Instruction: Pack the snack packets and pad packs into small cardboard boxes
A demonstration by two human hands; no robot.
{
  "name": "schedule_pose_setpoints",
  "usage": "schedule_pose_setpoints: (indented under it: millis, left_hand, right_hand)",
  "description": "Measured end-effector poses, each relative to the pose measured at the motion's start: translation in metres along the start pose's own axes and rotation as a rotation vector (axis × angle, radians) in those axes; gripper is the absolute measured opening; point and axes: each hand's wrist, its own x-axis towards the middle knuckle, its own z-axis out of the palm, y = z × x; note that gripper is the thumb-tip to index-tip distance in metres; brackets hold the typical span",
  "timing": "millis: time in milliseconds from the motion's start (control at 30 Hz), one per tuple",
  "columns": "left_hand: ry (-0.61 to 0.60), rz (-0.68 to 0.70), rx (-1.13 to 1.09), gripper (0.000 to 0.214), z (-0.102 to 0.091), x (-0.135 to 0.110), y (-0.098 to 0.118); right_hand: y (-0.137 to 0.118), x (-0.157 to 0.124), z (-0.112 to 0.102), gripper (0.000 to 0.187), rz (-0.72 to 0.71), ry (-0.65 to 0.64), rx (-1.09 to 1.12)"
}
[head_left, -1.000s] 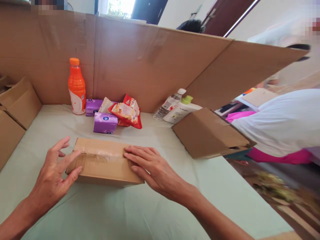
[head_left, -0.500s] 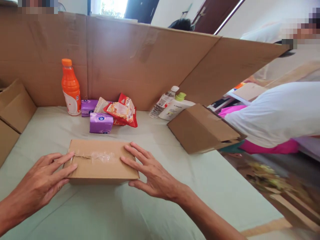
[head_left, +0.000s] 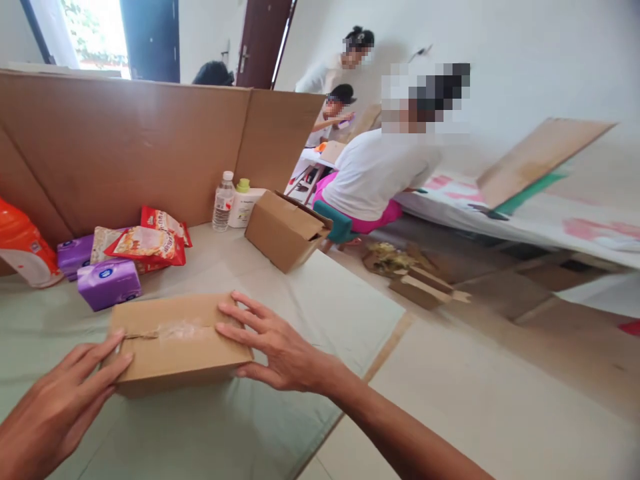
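A small brown cardboard box, its top seam taped, lies on the pale green cloth. My left hand rests against its left end with fingers stretched out. My right hand lies flat on its right end, fingers spread over the top and side. Neither hand grips anything.
Behind the box lie two purple tissue packs, red snack bags, an orange bottle, a water bottle, a lotion bottle and an open carton. A cardboard wall rings the back. People sit at right.
My view has swung to the right, showing the room and the seated people. Both hands stay on the ends of the box, which has barely moved.
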Motion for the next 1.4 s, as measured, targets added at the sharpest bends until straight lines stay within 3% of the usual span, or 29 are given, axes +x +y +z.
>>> schedule_pose_setpoints:
  millis: [133, 300, 400, 567, 667, 767, 1000, 1167, 1400]
  left_hand:
    - [-0.009, 0.124, -0.066, 0.038, 0.036, 0.096, 0.029]
    - [-0.152, 0.234, -0.110, 0.035, 0.085, 0.195, 0.061]
    - [-0.182, 0.237, -0.101, 0.038, 0.106, 0.232, 0.050]
    - [-0.216, 0.130, -0.053, 0.048, 0.126, 0.280, -0.002]
    - [-0.232, 0.067, -0.035, 0.043, 0.133, 0.294, -0.024]
    - [-0.243, 0.053, -0.049, 0.041, 0.138, 0.292, -0.029]
    - [-0.225, 0.043, -0.099, 0.042, 0.142, 0.280, -0.022]
    - [-0.160, -0.040, -0.075, 0.052, 0.142, 0.276, -0.016]
    - [-0.229, -0.043, -0.068, 0.062, 0.141, 0.279, 0.000]
  right_hand:
    - [0.024, -0.075, -0.026, 0.060, 0.169, 0.118, -0.089]
    - [0.039, -0.148, -0.043, 0.060, 0.385, 0.234, -0.226]
    - [0.051, -0.151, -0.040, 0.064, 0.433, 0.275, -0.311]
    - [0.088, -0.097, -0.026, 0.068, 0.440, 0.324, -0.390]
    - [0.106, -0.069, -0.019, 0.063, 0.472, 0.368, -0.398]
    - [0.109, -0.063, -0.018, 0.058, 0.487, 0.379, -0.391]
    - [0.105, -0.073, -0.032, 0.055, 0.442, 0.339, -0.326]
    - [0.109, -0.072, -0.031, 0.054, 0.425, 0.347, -0.319]
    - [0.114, -0.077, -0.041, 0.048, 0.316, 0.350, -0.280]
